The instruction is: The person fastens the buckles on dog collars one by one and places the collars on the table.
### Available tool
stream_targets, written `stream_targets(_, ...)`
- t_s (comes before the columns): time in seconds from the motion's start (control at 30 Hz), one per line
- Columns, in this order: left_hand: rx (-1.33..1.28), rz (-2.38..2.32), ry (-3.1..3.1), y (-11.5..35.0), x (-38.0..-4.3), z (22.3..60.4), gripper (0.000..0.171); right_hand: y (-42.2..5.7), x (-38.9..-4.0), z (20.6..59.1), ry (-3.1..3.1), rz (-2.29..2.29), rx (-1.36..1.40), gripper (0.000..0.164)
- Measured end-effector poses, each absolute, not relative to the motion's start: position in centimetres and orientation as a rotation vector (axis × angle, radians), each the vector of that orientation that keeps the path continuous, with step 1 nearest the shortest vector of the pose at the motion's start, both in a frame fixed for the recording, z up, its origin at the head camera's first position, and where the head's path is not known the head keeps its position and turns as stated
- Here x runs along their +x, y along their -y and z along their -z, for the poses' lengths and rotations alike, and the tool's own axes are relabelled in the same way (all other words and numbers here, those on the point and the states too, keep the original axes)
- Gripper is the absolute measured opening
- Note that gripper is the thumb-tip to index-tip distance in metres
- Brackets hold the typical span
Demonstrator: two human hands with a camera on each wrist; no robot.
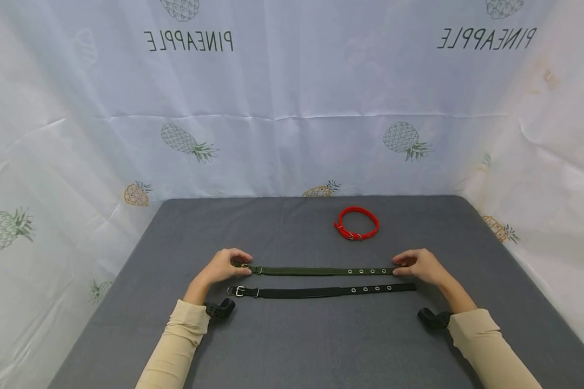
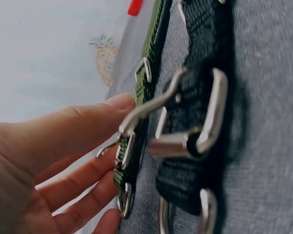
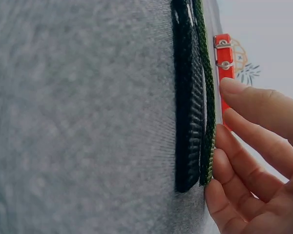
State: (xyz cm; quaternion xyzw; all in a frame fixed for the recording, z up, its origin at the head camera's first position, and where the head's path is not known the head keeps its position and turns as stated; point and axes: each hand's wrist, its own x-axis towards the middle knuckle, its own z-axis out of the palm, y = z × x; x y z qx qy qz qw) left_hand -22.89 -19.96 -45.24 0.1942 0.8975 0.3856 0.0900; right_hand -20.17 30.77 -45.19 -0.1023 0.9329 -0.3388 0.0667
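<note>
A dark green webbing collar with a metal buckle and eyelets stretches left to right across the table. At its buckle end, my left hand has thumb and fingertips right by the strap; the left wrist view shows the fingers behind the buckle. My right hand is at the eyelet end, its fingertips against the strap edge and its thumb apart from it. Parallel and nearer to me lies a black collar, also with buckle and eyelets, untouched by either hand.
A red collar, fastened into a loop, lies farther back on the grey table. White curtains with pineapple prints stand behind the table and at both sides. Each wrist wears a black camera mount.
</note>
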Motion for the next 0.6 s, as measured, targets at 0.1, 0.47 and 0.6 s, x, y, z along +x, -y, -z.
stream_targets(0.1,0.564,-1.131,-2.691,19.99,-23.08,45.45,0.032,-30.78,-20.21,45.23,-2.792,1.024,-0.346,0.035)
stream_targets(0.47,0.581,-1.013,-2.767,20.05,-23.32,45.4,0.023,-30.4,-20.27,45.31,-2.786,0.973,-0.403,0.023)
stream_targets(0.6,0.594,-0.975,-2.778,20.17,-23.34,45.5,0.019,-30.32,-20.32,45.23,-2.799,0.962,-0.425,0.019)
